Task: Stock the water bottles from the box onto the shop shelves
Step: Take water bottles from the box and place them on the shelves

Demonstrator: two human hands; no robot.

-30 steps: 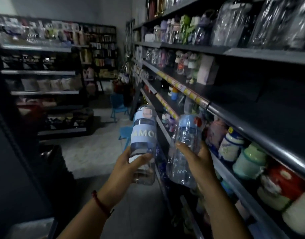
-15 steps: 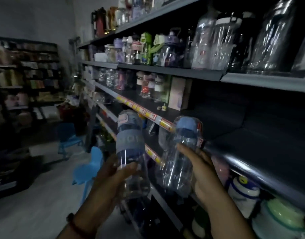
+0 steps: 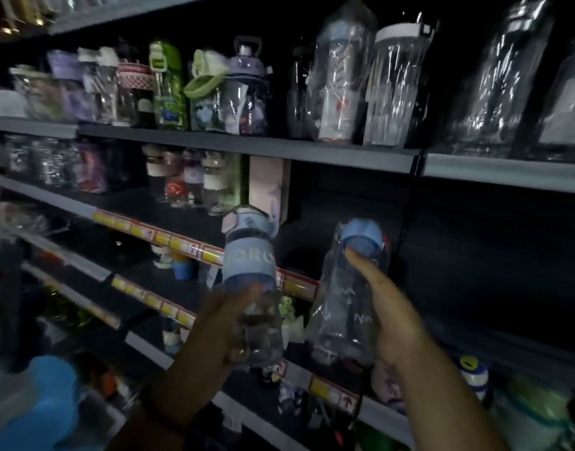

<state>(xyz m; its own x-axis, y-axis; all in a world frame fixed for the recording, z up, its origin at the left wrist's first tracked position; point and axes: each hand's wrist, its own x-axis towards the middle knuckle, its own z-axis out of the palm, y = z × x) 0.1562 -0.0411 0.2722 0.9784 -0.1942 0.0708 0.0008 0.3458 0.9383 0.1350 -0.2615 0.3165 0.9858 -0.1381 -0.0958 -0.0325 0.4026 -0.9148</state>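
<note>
Two clear bottles held upright before dark shop shelves: left hand [image 3: 227,323] wrapped around the banded bottle [image 3: 251,284], right hand [image 3: 393,320] clasping the blue-capped wrapped bottle [image 3: 348,297], forefinger reaching its cap, just beside the price-tag strip [image 3: 169,237].

The scene is dim and underexposed, with deep shadow filling the shelf bay [image 3: 475,242] on the right and the far backs of the shelves. Light seems to fall from above and behind the viewer, catching the plastic wrap on the tall bottles [image 3: 396,86] at upper right as streaky white glare. Motion blur smears the left side, where the small bottles [image 3: 94,89] and the blue shape [image 3: 42,402] at near left lose their outlines. Shelf edges bow with wide-angle distortion. The yellow price strips [image 3: 169,239] stay fairly readable as colour only.
</note>
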